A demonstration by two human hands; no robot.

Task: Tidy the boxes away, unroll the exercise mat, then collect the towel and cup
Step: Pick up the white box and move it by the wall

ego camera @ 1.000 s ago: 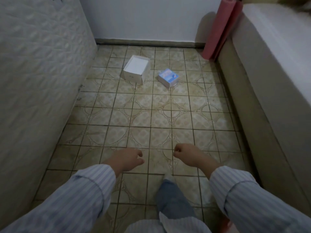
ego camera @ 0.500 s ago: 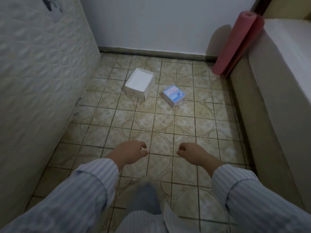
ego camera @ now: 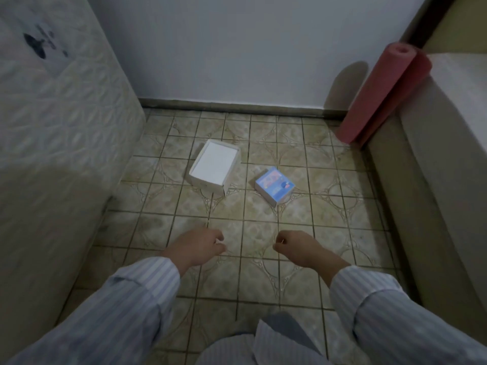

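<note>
So both boxes sit out on the floor (ego camera: 311, 233) toward the far wall: the white box (ego camera: 214, 167) straight ahead of the left hand (ego camera: 196, 246), the blue box (ego camera: 274, 186) ahead of the right hand (ego camera: 297, 246), just beside each other. Both hands hang loosely curled, holding nothing. Rolled mat (ego camera: 382, 93) leans in the far right corner.

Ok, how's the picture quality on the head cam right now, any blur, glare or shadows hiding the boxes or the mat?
Head view: dim, flat indoor light, no glare. White box and blue box read clearly; the rolled pink mat throws a soft shadow on the wall. Wide-angle bending at the edges; sleeves slightly soft.
</note>
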